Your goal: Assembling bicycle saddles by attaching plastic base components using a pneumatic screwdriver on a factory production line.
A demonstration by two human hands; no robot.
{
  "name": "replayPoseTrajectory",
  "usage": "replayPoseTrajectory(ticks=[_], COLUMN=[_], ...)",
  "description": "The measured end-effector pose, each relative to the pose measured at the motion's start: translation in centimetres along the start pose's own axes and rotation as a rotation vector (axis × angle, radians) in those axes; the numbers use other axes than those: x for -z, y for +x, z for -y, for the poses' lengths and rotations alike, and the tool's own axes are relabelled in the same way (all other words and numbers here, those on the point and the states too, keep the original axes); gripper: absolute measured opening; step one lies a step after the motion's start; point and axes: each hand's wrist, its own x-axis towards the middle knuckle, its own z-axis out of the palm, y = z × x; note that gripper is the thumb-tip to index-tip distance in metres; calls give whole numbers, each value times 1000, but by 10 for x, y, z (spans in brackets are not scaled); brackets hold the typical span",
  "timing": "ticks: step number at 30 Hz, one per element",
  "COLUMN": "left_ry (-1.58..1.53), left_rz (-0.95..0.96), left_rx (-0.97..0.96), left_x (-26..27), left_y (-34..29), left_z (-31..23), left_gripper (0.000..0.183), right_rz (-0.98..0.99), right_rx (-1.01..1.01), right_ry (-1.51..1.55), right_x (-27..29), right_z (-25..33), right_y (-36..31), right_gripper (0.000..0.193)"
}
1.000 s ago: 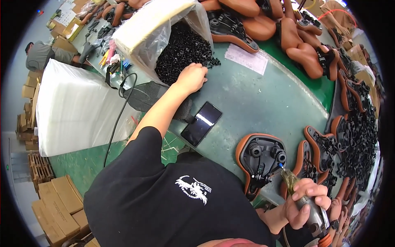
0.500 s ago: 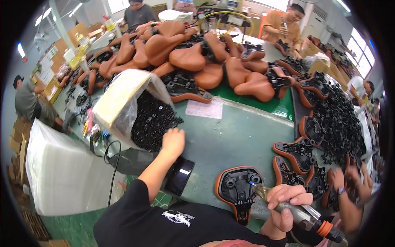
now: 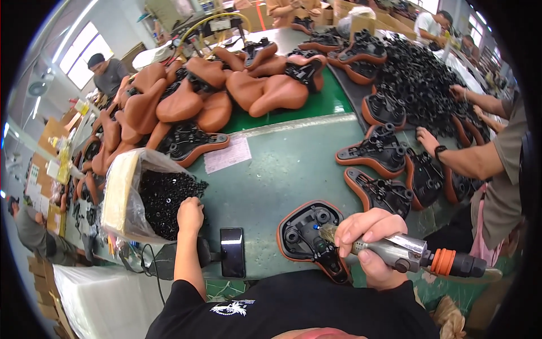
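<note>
My right hand [image 3: 367,237] grips a grey pneumatic screwdriver [image 3: 412,255] with an orange collar. Its tip rests on the black underside of an upturned brown saddle [image 3: 305,234] lying at the table's front edge. My left hand [image 3: 190,214] reaches left and sits at the mouth of a plastic-lined box of small black screws [image 3: 161,198], fingers curled over the pile. Whether it holds any screws is hidden.
A black phone [image 3: 232,251] lies by my left forearm. A paper sheet [image 3: 227,154] lies mid-table. Brown saddles [image 3: 226,96] are heaped at the back. More upturned saddles [image 3: 375,155] and black parts [image 3: 423,79] lie at right, where another person's hands [image 3: 426,138] work.
My head has tilted up, bringing the far table into view. My left hand stays at the screw box. The screwdriver has come onto the saddle's underside.
</note>
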Motion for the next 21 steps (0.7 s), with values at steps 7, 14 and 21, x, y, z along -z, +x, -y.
replayPoseTrajectory(ticks=[7,14,21], left_ry=[125,-494,-2153], left_rz=[98,-176,853], left_rx=[-180,-279,-68], left_x=[14,24,31], left_y=[-7,-7,-85], left_z=[-3,-76,-239], left_gripper=[16,9,17], right_rz=[-58,-62,-57], right_rx=[-2,24,128], right_ry=[-32,12,131], right_x=[15,11,-5], right_z=[10,18,2], right_y=[-7,-12,-2], right_gripper=[24,27,28])
